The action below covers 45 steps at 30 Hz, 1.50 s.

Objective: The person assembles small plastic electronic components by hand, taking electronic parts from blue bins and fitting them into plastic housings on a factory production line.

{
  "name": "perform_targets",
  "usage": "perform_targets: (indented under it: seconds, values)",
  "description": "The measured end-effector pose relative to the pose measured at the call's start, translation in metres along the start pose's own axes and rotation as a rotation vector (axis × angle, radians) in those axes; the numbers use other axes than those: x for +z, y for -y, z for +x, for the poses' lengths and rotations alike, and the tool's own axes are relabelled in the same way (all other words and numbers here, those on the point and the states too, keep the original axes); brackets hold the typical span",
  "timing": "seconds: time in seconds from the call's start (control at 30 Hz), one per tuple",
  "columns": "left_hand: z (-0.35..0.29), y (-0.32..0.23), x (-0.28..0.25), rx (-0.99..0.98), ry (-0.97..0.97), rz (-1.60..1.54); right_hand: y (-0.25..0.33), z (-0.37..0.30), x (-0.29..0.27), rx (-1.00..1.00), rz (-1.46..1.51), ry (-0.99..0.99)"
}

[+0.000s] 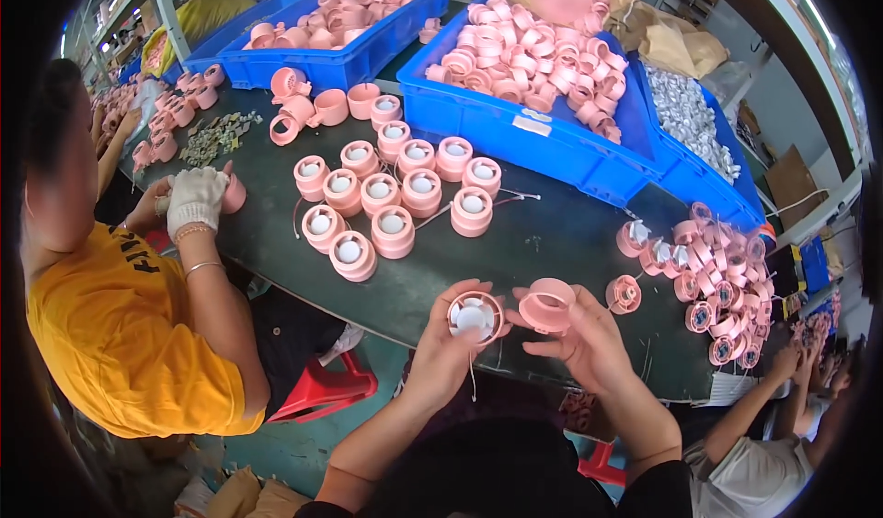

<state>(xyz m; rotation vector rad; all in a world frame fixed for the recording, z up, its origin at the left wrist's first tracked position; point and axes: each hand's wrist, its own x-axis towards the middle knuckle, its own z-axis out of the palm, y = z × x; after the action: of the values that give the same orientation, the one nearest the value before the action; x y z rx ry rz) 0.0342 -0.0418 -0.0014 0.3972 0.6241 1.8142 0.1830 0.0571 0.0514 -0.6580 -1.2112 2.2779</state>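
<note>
Near the table's front edge, my left hand (pixel 440 357) is closed around a small pink fan housing (pixel 473 316) with white blades inside. A thin white wire hangs down from that housing. Just to its right, my right hand (pixel 596 341) grips a hollow pink ring-shaped shell (pixel 547 305), its open side tilted up. The two parts are close together but apart. Beyond my hands stand several pink round units (pixel 380 190) with white centres, some trailing wires. One loose pink housing (pixel 624 294) lies right of my right hand.
Blue bins (pixel 552 164) of pink shells line the back; another blue bin holds white fan blades (pixel 692 118). A pile of pink fan housings (pixel 727 288) lies at right. At left, a person in yellow (pixel 138 325) works with a gloved hand (pixel 196 198) beside small circuit boards (pixel 221 138).
</note>
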Motion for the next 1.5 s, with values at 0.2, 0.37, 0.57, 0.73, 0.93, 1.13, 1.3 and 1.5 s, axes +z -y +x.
perform_targets:
  seconds: [0.2, 0.37, 0.57, 0.73, 0.93, 1.13, 1.3, 1.5]
  values:
    - [-0.015, -0.008, -0.003, -0.187, 0.259, -0.121, -0.028, -0.002, -0.009, -0.361, -0.351, 0.044]
    - [-0.02, -0.01, -0.006, -0.05, 0.311, 0.197, -0.035, -0.003, -0.006, -0.398, -0.375, 0.094]
    - [-0.018, 0.02, -0.009, 0.414, -0.021, 0.675, -0.051, -0.004, 0.008, -0.383, -0.509, 0.133]
    - [-0.02, 0.034, -0.01, 0.575, 0.012, 0.729, -0.052, -0.005, 0.028, -0.277, -0.304, -0.016]
    - [-0.021, 0.024, -0.021, 0.418, -0.072, 0.53, -0.048, 0.0, 0.022, -0.261, -0.379, 0.19]
    - [-0.022, 0.013, -0.02, 0.328, -0.044, 0.323, -0.033, -0.006, 0.023, -0.309, -0.599, 0.1]
    - [-0.024, 0.017, -0.018, 0.31, -0.018, 0.348, -0.041, -0.001, 0.029, -0.403, -0.706, 0.026]
    - [-0.025, 0.017, -0.017, 0.348, 0.023, 0.337, -0.044, 0.0, 0.033, -0.438, -0.763, 0.048]
